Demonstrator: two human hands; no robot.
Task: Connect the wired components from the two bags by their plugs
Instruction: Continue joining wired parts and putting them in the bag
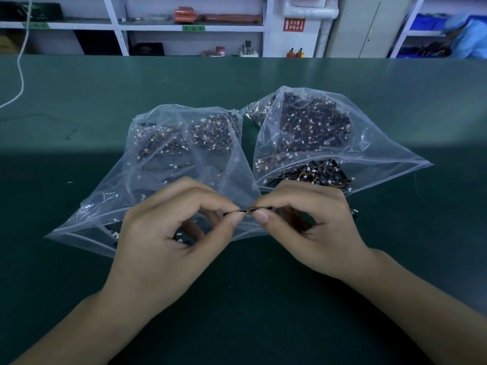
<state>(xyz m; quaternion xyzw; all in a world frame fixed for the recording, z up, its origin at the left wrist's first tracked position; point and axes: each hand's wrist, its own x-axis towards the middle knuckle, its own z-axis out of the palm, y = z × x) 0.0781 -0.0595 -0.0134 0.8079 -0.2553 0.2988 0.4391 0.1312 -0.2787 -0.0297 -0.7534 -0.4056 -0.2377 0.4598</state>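
Two clear plastic bags lie on the green table, the left bag (168, 164) and the right bag (316, 133), each full of small black components with thin wires and white plugs. My left hand (168, 233) pinches one small wired component (233, 212) between thumb and forefinger. My right hand (311, 225) pinches another wired component (263, 207) the same way. The two parts meet between my fingertips just in front of the bags' open mouths. The plugs themselves are mostly hidden by my fingers.
A small loose component (354, 213) lies on the table (79, 272) right of my right hand. A white cord (21, 75) hangs at far left. Shelving (184, 27) and a person in blue (466, 35) stand behind the table's far edge.
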